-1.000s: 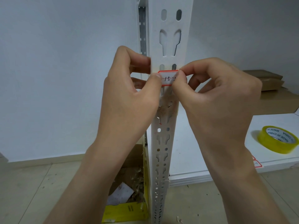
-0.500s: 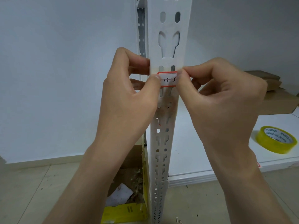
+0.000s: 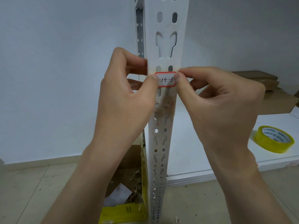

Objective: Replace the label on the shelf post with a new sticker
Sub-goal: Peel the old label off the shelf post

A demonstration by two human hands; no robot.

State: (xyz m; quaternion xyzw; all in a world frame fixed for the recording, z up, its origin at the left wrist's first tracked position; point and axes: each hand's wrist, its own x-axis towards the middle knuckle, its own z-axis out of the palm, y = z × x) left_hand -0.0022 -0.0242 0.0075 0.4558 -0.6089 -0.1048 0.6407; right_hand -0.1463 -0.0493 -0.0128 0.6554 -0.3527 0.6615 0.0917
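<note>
Left hand point(image 3: 123, 101), right hand point(image 3: 218, 109), pinching sticker point(image 3: 166, 80)

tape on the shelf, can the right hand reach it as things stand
Probably yes: the tape lies in the open on the shelf on the right hand's side, nothing between, though that hand pinches the sticker.

A red-bordered sticker point(image 3: 165, 79) marked 15-3 lies across the white shelf post point(image 3: 166, 46). The left hand point(image 3: 124, 101) pinches its left end against the post; the right hand point(image 3: 218, 101) pinches its right end. A yellow tape roll point(image 3: 273, 139) sits on the shelf point(image 3: 194, 143).
</note>
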